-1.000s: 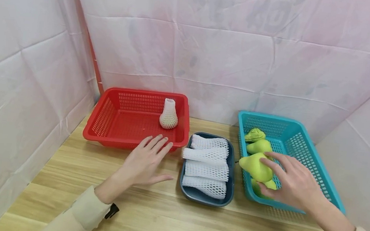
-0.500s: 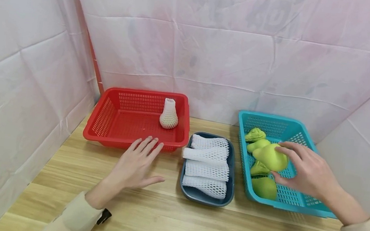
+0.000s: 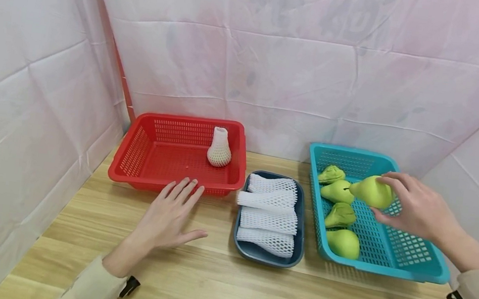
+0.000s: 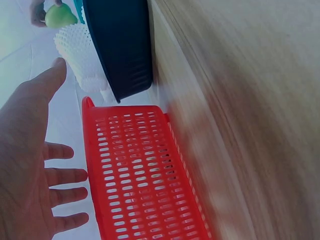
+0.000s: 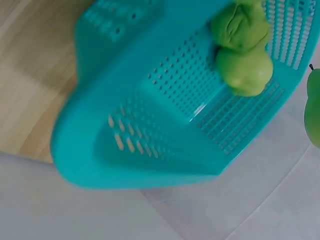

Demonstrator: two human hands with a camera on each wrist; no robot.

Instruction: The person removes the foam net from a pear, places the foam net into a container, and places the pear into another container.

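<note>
My right hand [image 3: 421,206] holds a green pear [image 3: 372,191] between thumb and fingers above the teal basket [image 3: 419,269]. In the right wrist view only part of the held pear [image 5: 314,107] shows at the right edge. Several other green pears, one of them the smooth pear [image 3: 343,243], lie along the basket's left side. My left hand [image 3: 163,220], fingers spread and holding nothing, hovers by the front rim of the red basket [image 3: 128,178]. Inside that basket, a pear in a white foam net [image 3: 219,148] stands upright near the right wall.
Between the two baskets sits a dark blue tray [image 3: 263,259] with several white foam net sleeves [image 3: 268,220] laid across it. Everything stands on a wooden table [image 3: 222,292]. White cloth [image 3: 284,75] hangs behind and at both sides.
My right hand has carried the pear to the right and back over the teal basket, uncovering the pears below. My left hand has drawn slightly left and toward me.
</note>
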